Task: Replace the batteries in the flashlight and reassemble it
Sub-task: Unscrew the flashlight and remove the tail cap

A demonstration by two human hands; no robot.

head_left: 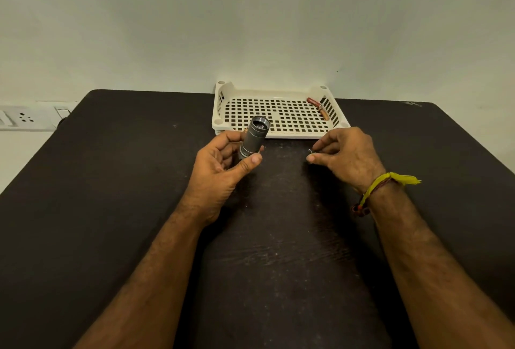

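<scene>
My left hand point(223, 164) holds a grey metal flashlight body point(254, 136) tilted upward, its lens end pointing away toward the tray. My right hand point(345, 153) pinches a small dark part with a spring, the tail cap point(311, 153), just above the table. The two hands are apart, about a hand's width between them. Two red and gold batteries point(319, 107) lie in the far right corner of the white perforated tray point(223, 103). A small gold-tipped object shows just behind my left fingers, mostly hidden.
A dark wooden table point(125, 181) carries everything. The tray stands at its far edge against a pale wall. A white socket panel point(25, 118) is on the wall at left. A yellow thread band circles my right wrist.
</scene>
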